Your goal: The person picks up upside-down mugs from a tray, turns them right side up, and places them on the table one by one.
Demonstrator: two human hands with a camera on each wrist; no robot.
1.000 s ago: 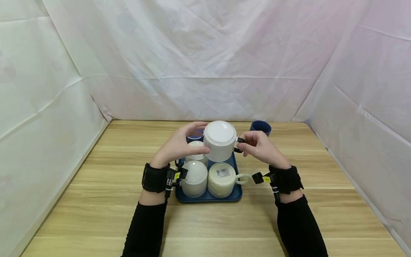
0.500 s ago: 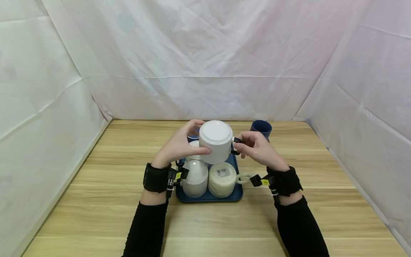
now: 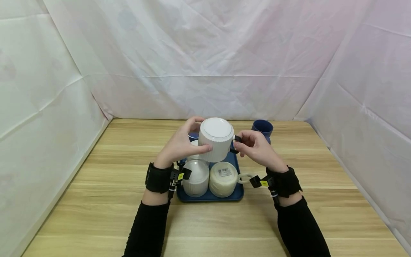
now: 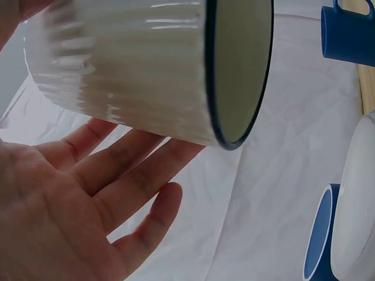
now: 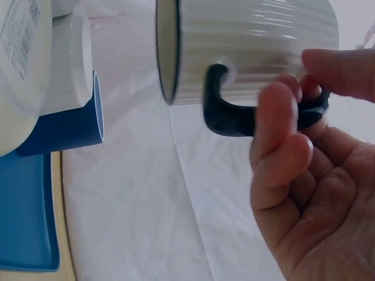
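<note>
White sheeting behind wooden worktop [image 3: 96, 221]. Ribbed white mug [image 3: 216, 139] upside down, above blue tray [image 3: 236, 194], shifted left and tilted since a second ago. Left hand [image 3: 179, 146] cups its side; right hand [image 3: 253, 148] pinches dark handle [image 5: 234, 114]. Mug not yet on tray.

Blue tray [image 3: 238, 195] on wooden table [image 3: 96, 200] carries inverted white ribbed mug [image 3: 196, 182] and cream mug [image 3: 223, 184], side by side. Dark blue cup [image 3: 262, 127] stands apart, beyond the tray. White sheeting [image 3: 205, 60] encloses the table.
</note>
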